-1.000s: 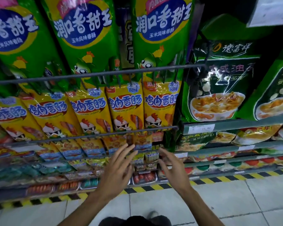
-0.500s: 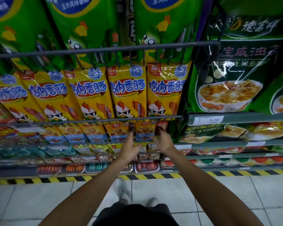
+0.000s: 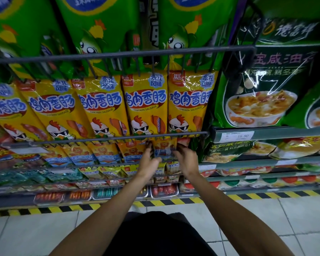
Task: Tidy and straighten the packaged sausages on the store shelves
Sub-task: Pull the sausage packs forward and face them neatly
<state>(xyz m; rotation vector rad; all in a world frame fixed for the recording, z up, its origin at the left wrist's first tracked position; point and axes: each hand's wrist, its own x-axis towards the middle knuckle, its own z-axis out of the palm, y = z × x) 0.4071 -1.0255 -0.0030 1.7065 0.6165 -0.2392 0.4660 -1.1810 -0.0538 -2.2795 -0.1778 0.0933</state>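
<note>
Yellow chicken sausage packs (image 3: pixel 146 106) hang in a row behind a grey wire rail (image 3: pixel 100 139). Below that rail hangs a row of smaller orange sausage packs. My left hand (image 3: pixel 149 161) and my right hand (image 3: pixel 186 159) grip the left and right edges of one small orange pack (image 3: pixel 164 148) at the right end of that row. The fingertips of both hands curl round the pack's sides. Green corn sausage packs (image 3: pixel 103 28) hang in the top row.
Dark green soup-mix bags (image 3: pixel 262 85) stand on the shelf to the right, above a price tag (image 3: pixel 237 136). Lower rows hold small sausage packs and trays (image 3: pixel 163 190). A yellow-black floor stripe (image 3: pixel 174 201) runs along the shelf base on white tiles.
Both hands rose from open in front of the lower rows to the small orange pack under the rail and closed on its sides. The view moved closer to the shelf.
</note>
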